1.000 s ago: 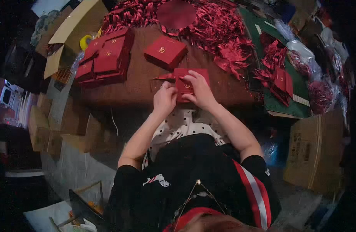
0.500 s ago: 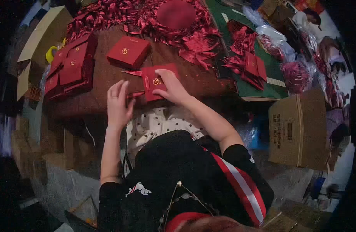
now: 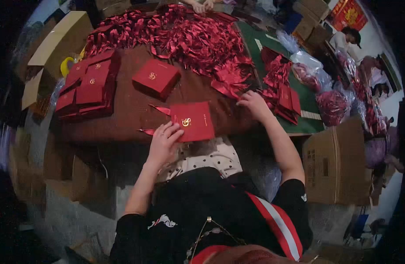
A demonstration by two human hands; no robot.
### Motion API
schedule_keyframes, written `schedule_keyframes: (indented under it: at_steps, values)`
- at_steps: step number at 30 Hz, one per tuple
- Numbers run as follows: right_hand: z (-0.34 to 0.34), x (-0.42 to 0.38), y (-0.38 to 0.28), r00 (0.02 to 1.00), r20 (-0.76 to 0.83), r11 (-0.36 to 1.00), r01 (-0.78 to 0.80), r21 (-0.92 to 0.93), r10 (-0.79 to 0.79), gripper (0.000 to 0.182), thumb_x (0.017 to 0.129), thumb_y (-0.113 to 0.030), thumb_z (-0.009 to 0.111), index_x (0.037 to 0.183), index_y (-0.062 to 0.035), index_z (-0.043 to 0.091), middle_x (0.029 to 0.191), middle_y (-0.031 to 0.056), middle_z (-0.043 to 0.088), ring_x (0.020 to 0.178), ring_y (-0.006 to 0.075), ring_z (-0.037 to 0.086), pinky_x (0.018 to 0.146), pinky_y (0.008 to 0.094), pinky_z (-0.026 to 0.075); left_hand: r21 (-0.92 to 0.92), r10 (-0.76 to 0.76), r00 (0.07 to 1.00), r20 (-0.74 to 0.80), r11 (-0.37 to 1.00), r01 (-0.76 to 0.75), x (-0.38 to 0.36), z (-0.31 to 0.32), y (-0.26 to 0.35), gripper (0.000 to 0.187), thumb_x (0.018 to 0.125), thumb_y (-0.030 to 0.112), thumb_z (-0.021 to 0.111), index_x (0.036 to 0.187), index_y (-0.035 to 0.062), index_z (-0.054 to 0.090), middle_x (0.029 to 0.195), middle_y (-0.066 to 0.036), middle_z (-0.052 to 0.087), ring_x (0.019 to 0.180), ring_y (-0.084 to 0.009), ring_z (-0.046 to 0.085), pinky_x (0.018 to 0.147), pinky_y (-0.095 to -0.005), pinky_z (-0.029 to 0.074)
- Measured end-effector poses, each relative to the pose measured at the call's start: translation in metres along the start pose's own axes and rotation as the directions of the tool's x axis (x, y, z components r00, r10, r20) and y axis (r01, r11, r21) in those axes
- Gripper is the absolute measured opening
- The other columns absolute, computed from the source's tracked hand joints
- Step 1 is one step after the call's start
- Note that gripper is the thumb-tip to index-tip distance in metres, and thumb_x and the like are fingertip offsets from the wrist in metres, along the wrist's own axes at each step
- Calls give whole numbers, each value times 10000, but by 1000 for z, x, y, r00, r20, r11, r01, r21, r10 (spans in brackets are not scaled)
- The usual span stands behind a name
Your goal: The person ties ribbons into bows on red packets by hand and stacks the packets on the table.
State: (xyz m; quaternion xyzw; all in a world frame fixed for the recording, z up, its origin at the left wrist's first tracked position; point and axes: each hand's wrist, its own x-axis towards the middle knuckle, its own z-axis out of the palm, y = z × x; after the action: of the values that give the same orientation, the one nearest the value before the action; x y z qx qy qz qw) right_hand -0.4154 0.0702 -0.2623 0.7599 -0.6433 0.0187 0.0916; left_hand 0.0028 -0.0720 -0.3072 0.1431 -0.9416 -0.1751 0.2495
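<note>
A flat red gift bag (image 3: 198,121) with a gold emblem lies at the table's near edge, turned sideways. Two pointed red ribbon ends (image 3: 159,108) stick out from its left side. My left hand (image 3: 165,138) grips the bag's lower left corner, fingers over the top and thumb hidden. Off to the right, my right hand (image 3: 256,106) is at the edge of a large heap of red satin ribbons (image 3: 198,42). Its fingers are bent together; whatever may be between them is hidden. Behind the bag sits a thicker stack of red bags (image 3: 156,77) with the same emblem.
More red bags (image 3: 90,86) are piled at the left. On a green mat (image 3: 308,99) at the right lie red bags with ribbons (image 3: 289,101). Cardboard boxes (image 3: 336,163) stand on both sides. A person's hands (image 3: 202,6) show beyond the heap; others sit far right.
My right hand has left the bag and moved right to the ribbon heap's edge. My left hand has come onto the bag's corner. The view has shifted slightly.
</note>
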Motion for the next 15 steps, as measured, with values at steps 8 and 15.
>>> schedule_keyframes:
  at_steps: [8, 15]
  values:
    - [-39, 59, -16, 839, -301, 754, -180, 631, 453, 141, 878, -93, 704, 983, -59, 617, 1139, 109, 552, 973, 233, 632, 761, 358, 541, -82, -38, 987, 156, 995, 51, 37, -29, 8, 968, 747, 498, 816, 1529, 189, 335, 1621, -153, 183, 1501, -417, 81, 1165, -619, 204]
    - [22, 87, -63, 679, -489, 609, 77, 790, 549, 112, 922, -86, 686, 1002, -43, 620, 1112, 61, 588, 938, 169, 599, 811, 286, 481, -511, -59, 682, -729, 710, -484, 96, -176, 113, 1079, 638, 457, 905, 1501, 88, 372, 1570, -172, 283, 1457, -362, 253, 1180, -485, 225]
